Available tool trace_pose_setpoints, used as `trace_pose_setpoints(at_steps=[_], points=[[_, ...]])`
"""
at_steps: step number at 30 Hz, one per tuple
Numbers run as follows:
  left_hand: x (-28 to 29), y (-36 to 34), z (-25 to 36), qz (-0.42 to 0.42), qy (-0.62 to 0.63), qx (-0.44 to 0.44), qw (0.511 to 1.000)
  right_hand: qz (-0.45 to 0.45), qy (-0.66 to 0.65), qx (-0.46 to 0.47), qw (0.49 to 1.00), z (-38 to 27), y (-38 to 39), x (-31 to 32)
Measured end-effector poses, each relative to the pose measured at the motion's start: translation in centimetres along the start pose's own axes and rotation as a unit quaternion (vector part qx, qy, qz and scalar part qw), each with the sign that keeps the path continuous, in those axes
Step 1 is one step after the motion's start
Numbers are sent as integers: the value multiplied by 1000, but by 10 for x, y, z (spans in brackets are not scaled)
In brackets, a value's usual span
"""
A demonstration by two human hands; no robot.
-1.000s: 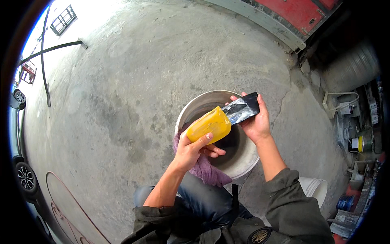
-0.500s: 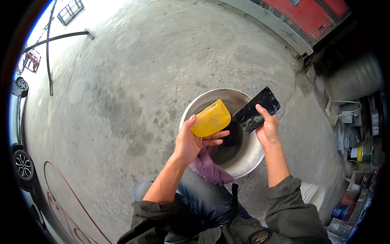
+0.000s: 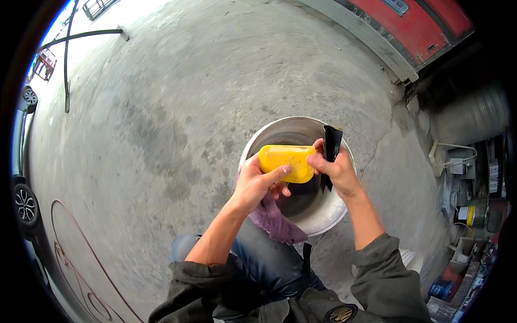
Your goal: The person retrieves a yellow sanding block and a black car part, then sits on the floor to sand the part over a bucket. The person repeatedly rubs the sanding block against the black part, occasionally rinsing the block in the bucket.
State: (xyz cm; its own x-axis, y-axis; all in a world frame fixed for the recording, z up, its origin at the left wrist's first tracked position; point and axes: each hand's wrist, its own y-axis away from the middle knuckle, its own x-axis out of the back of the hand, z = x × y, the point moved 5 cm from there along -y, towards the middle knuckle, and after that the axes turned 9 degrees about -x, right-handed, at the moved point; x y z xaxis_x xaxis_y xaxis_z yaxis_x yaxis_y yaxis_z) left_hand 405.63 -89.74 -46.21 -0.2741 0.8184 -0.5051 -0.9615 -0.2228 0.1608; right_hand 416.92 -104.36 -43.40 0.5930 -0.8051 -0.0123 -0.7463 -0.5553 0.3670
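While a purple cloth [image 3: 277,225] drapes the near-left rim of a round bucket [image 3: 326,215], concrete floor [image 3: 188,81] stretches broadly beyond and leftward. Over the bucket's mouth, the yellow block [image 3: 288,164] sits between both hands: the left hand [image 3: 252,185] pinches its left end; the right hand [image 3: 340,171], thumb at its right end, grips a bent black sheet [image 3: 332,142].

A stained grey concrete floor [image 3: 177,97] carries a round, pale-rimmed bucket [image 3: 319,216], a thin reddish-brown hose [image 3: 97,259] looping at lower left, a black-tyred car wheel [image 3: 25,204] and a partly hidden white container [image 3: 412,260].
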Motion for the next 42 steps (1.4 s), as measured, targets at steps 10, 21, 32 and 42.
trace_pose_setpoints(at_steps=[10, 21, 32, 42], points=[[16, -6, 8, 140, -287, -221, 921, 72, -57, 77, 993, 5, 23, -17], [-4, 7, 31, 92, -451, -291, 839, 90, 107, 93, 986, -8, 26, -14], [-11, 3, 20, -41, -386, -248, 887, 67, 74, 75, 992, -8, 35, -10], [-12, 7, 18, 4, -377, -296, 878, 80, 77, 76, 991, -11, 37, -18]])
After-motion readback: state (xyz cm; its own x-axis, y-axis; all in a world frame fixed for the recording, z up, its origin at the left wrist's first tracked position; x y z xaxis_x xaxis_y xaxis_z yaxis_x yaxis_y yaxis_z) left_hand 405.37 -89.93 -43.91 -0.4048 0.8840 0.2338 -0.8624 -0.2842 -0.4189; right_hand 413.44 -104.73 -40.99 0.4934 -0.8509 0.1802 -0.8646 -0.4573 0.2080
